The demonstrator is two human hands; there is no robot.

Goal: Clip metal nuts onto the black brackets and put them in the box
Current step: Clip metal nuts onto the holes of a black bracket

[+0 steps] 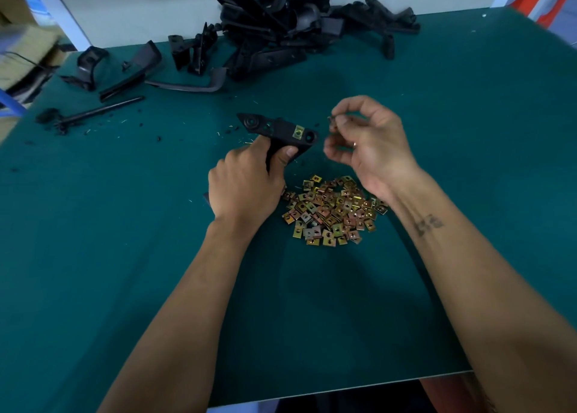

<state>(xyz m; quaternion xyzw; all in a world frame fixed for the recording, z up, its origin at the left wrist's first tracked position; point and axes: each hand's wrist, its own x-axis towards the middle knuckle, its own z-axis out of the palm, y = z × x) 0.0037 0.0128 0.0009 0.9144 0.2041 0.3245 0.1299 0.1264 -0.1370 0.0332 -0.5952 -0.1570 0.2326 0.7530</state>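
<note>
Fitting a second clip nut to a held bracket.
Left hand (246,184) grips the black bracket (281,131), long axis left–right; right hand (365,144) pinches a metal nut (331,122) just right of its free end.

Left hand (246,184) is curled in a grip, thumb forward; right hand (367,145) is raised, fingertips pinched together.

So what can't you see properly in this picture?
- Box: not in the head view at all.
- Nut pinched by the right hand: blurred, mostly hidden by fingers.
- Bracket: its lower part is hidden inside the left hand.
- Bracket pile: its top is cut off by the edge.
</note>
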